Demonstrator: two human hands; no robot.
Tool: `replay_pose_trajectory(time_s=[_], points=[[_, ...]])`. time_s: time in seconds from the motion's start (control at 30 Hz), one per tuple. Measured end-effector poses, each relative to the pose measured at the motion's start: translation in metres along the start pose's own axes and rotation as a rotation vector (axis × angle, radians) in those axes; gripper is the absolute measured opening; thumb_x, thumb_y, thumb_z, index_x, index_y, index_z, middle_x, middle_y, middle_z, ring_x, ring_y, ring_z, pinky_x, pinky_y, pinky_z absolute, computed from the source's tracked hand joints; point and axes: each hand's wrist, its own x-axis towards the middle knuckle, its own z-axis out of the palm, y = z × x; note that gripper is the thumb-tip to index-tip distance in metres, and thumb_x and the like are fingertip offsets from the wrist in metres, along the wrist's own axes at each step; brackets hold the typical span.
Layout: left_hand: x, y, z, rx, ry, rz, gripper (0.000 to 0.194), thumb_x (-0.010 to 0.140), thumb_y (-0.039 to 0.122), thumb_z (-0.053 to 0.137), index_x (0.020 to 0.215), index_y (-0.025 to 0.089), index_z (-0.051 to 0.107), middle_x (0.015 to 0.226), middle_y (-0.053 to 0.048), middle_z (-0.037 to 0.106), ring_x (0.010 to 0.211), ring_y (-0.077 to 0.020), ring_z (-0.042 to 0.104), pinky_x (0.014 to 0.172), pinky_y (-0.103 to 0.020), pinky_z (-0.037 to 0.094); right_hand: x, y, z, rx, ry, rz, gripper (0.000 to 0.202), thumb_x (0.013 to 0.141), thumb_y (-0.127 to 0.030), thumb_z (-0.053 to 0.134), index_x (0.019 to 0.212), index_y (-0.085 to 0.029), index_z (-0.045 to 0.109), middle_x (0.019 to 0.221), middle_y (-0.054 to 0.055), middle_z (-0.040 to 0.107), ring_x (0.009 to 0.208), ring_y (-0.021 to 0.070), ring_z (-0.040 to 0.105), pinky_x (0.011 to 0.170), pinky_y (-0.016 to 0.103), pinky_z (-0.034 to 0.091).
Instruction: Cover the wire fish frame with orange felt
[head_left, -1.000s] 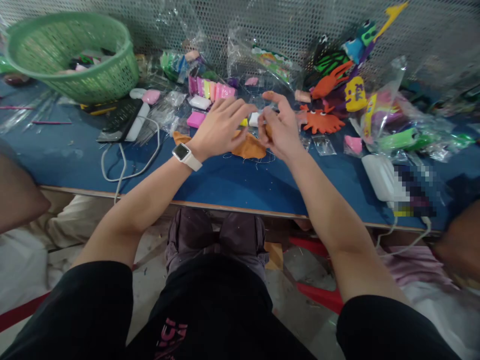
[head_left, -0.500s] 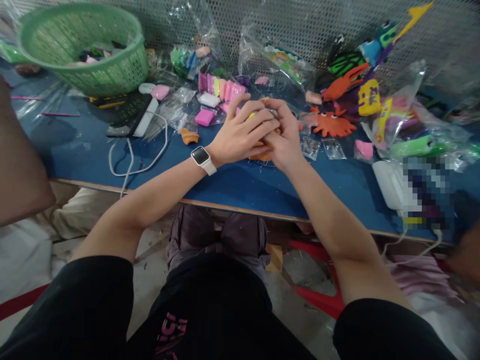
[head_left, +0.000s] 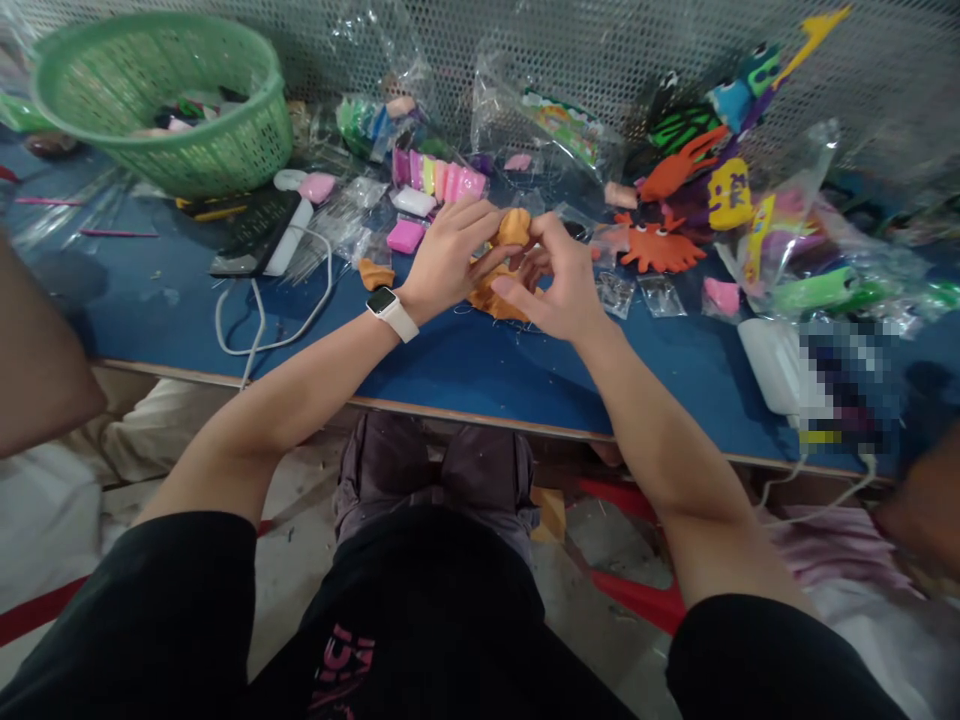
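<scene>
A rounded lump of orange modelling clay point(head_left: 514, 228) is held between my two hands above the table. My left hand point(head_left: 454, 250), with a pale watch on its wrist, has its fingers closed against the lump's left side and underside. On the other side my right hand point(head_left: 564, 280) curls its fingers to the lump's right edge, the thumb standing apart lower down. Beneath the hands lies a flatter, ragged orange clay piece point(head_left: 496, 300), partly covered by fingers. A small orange clay scrap point(head_left: 375, 274) rests left of my left wrist.
A green basket point(head_left: 165, 160) stands at the back left, near a black device point(head_left: 255, 232) with a white cable. Clay sticks point(head_left: 439, 175) lie behind my hands. An orange clay crab point(head_left: 660, 245) and plastic bags are to the right. Other people's arms point(head_left: 45, 360) flank both sides.
My hands have drawn apart from being cupped over each other. The orange clay lump between them now shows, as does more of the flat piece below.
</scene>
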Motion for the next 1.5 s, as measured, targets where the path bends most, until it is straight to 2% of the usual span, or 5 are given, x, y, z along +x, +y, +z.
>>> replay_pose_trajectory(time_s=[0.37, 0.67, 0.83, 1.13, 1.5], points=[[0.000, 0.011, 0.002, 0.037, -0.011, 0.053, 0.081, 0.124, 0.074, 0.018, 0.149, 0.024, 0.075, 0.143, -0.017, 0.079, 0.137, -0.0360, 0.072, 0.119, -0.059, 0.058, 0.009, -0.003, -0.009, -0.046, 0.146, -0.077, 0.068, 0.077, -0.074, 0.109, 0.123, -0.040, 0.072, 0.125, 0.006, 0.079, 0.118, 0.0384, 0.084, 0.071, 0.044, 0.075], [0.000, -0.014, 0.010, -0.111, -0.189, 0.143, 0.094, 0.114, 0.079, 0.051, 0.190, 0.024, 0.037, 0.184, -0.024, 0.054, 0.167, -0.0461, 0.057, 0.137, -0.065, 0.047, 0.029, 0.010, -0.031, 0.128, 0.115, 0.001, 0.068, 0.081, -0.084, 0.100, 0.124, -0.042, 0.068, 0.103, 0.004, 0.082, 0.117, 0.0370, 0.082, 0.075, 0.048, 0.070], [-0.003, -0.016, 0.018, -0.064, -0.276, 0.230, 0.100, 0.109, 0.094, 0.049, 0.177, 0.021, 0.060, 0.171, -0.026, 0.066, 0.155, -0.0501, 0.064, 0.131, -0.068, 0.050, 0.042, 0.023, -0.058, 0.163, 0.265, 0.002, 0.068, 0.081, -0.103, 0.082, 0.104, -0.043, 0.060, 0.082, 0.000, 0.075, 0.098, 0.0327, 0.076, 0.069, 0.049, 0.063], [-0.002, 0.011, 0.047, 0.082, -0.315, 0.251, 0.070, 0.123, 0.059, 0.035, 0.143, 0.013, 0.084, 0.138, -0.026, 0.082, 0.126, -0.0454, 0.073, 0.111, -0.064, 0.053, 0.041, 0.026, -0.054, 0.007, 0.447, -0.074, 0.076, 0.088, -0.113, 0.063, 0.086, -0.037, 0.058, 0.074, 0.003, 0.063, 0.069, 0.0290, 0.068, 0.048, 0.047, 0.051], [-0.002, -0.009, 0.015, -0.166, -0.337, 0.424, 0.088, 0.124, 0.070, 0.012, 0.132, 0.025, 0.087, 0.131, -0.018, 0.089, 0.129, -0.0378, 0.081, 0.116, -0.059, 0.057, 0.039, 0.016, -0.049, -0.046, 0.467, 0.007, 0.080, 0.083, -0.118, 0.054, 0.089, -0.038, 0.057, 0.084, 0.005, 0.071, 0.075, 0.0345, 0.075, 0.042, 0.048, 0.048]])
